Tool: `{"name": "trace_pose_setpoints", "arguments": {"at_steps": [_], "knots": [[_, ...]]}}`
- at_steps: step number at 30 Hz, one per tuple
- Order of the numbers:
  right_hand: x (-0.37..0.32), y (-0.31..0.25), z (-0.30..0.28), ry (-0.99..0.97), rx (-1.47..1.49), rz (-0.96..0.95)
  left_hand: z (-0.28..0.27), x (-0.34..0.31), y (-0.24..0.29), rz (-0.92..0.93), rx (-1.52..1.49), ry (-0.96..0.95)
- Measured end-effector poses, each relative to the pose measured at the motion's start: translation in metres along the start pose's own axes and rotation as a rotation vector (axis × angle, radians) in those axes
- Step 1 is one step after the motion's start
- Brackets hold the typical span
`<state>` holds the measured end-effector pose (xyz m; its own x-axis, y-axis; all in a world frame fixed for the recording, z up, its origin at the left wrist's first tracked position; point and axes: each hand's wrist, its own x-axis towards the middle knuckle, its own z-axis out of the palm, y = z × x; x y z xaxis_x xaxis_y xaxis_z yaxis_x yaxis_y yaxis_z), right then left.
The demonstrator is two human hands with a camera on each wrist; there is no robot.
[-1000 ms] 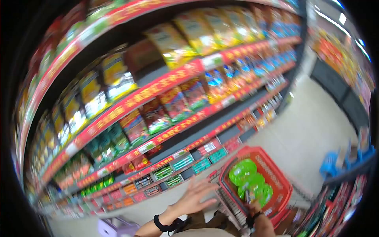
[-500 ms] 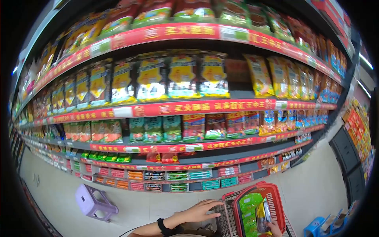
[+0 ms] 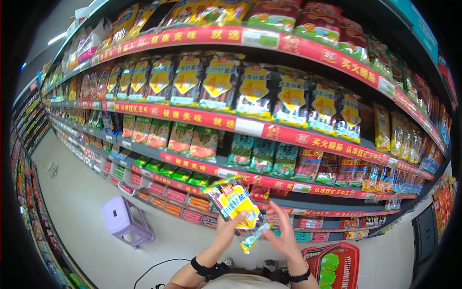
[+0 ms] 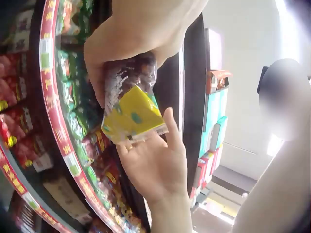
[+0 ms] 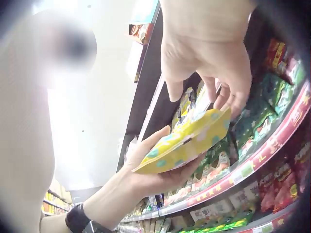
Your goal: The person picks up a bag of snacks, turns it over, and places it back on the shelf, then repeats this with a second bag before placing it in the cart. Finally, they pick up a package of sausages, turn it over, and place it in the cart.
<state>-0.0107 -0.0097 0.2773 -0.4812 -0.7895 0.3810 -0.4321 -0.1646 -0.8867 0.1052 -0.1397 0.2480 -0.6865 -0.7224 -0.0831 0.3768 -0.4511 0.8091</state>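
Observation:
In front of the shelves, my left hand grips a shiny black-and-yellow snack pack, thumb across its front. The pack is tilted, with its lower end toward my right hand. Loosely spread, the right hand's fingers are right at that end. The right wrist view shows the right hand above the pack's yellow edge, while the left hand supports it from below. In the left wrist view, the right palm faces the pack's yellow end.
A red shopping basket with green packs stands at lower right. Shelves hold rows of similar black-and-yellow packs behind red label strips. A purple stool is on the floor at left.
The pack has come up out of the basket, from the right hand into the left. My left hand has left the basket's side, and the head view has turned left.

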Motion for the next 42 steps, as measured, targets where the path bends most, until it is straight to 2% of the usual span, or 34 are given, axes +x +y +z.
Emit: {"name": "trace_pose_setpoints", "arguments": {"at_steps": [1, 2, 3, 6, 8, 11, 12, 15, 16, 19, 21, 23, 27, 28, 31, 32, 33, 35, 37, 39, 40, 41, 42], "knots": [[0.001, 0.007, 0.009, 0.021, 0.084, 0.082, -0.014, 0.002, 0.002, 0.025, -0.036, 0.051], [0.009, 0.005, 0.015, 0.021, 0.089, 0.087, -0.021, 0.000, 0.012, 0.005, -0.077, 0.041], [0.018, 0.009, 0.018, -0.020, -0.067, 0.012, -0.026, -0.003, 0.025, -0.037, -0.101, 0.063], [0.035, 0.008, 0.032, -0.083, 0.001, 0.044, -0.046, -0.009, 0.045, -0.153, -0.107, 0.052], [0.044, 0.013, 0.042, -0.363, 0.327, 0.232, -0.053, -0.014, 0.057, -0.114, -0.166, -0.011], [0.054, 0.002, 0.070, -0.436, 0.514, 0.220, -0.064, -0.019, 0.068, -0.101, -0.072, -0.022], [0.059, 0.000, 0.078, -0.401, 0.491, 0.182, -0.066, -0.020, 0.069, -0.118, -0.054, -0.025], [0.069, -0.002, 0.083, -0.443, 0.475, 0.230, -0.073, -0.018, 0.072, -0.165, -0.052, -0.056], [0.069, -0.004, 0.083, -0.433, 0.311, 0.194, -0.075, -0.017, 0.073, -0.161, -0.004, -0.058], [0.068, 0.018, 0.086, -0.394, 0.328, 0.216, -0.075, -0.007, 0.068, -0.179, 0.004, -0.043], [0.067, 0.016, 0.084, -0.299, 0.378, 0.251, -0.073, 0.003, 0.065, -0.209, -0.026, -0.081], [0.067, 0.012, 0.076, -0.148, 0.601, 0.366, -0.067, 0.013, 0.064, -0.168, -0.005, -0.085], [0.066, 0.018, 0.061, -0.053, 0.485, 0.345, -0.058, 0.021, 0.058, -0.193, 0.145, -0.147], [0.066, 0.020, 0.056, -0.089, 0.410, 0.301, -0.057, 0.024, 0.059, -0.188, 0.197, -0.161], [0.074, 0.030, 0.047, 0.050, 0.399, 0.198, -0.057, 0.024, 0.060, -0.117, 0.206, -0.199], [0.079, 0.024, 0.044, 0.106, 0.557, 0.235, -0.061, 0.025, 0.058, -0.093, 0.269, -0.217], [0.085, 0.023, 0.040, 0.115, 0.559, 0.229, -0.062, 0.025, 0.060, -0.093, 0.275, -0.226], [0.089, 0.024, 0.034, 0.029, 0.489, 0.285, -0.064, 0.022, 0.064, -0.191, 0.272, -0.276], [0.089, 0.031, 0.034, 0.053, 0.520, 0.274, -0.071, 0.022, 0.066, -0.220, 0.246, -0.255], [0.089, 0.037, 0.029, 0.037, 0.616, 0.348, -0.085, 0.025, 0.071, -0.376, 0.180, -0.321], [0.089, 0.039, 0.028, 0.049, 0.681, 0.366, -0.079, 0.023, 0.078, -0.433, 0.130, -0.285], [0.092, 0.042, 0.024, 0.054, 0.682, 0.370, -0.081, 0.025, 0.079, -0.438, 0.131, -0.286], [0.095, 0.044, 0.018, 0.023, 0.824, 0.432, -0.085, 0.026, 0.081, -0.432, 0.186, -0.327]]}}
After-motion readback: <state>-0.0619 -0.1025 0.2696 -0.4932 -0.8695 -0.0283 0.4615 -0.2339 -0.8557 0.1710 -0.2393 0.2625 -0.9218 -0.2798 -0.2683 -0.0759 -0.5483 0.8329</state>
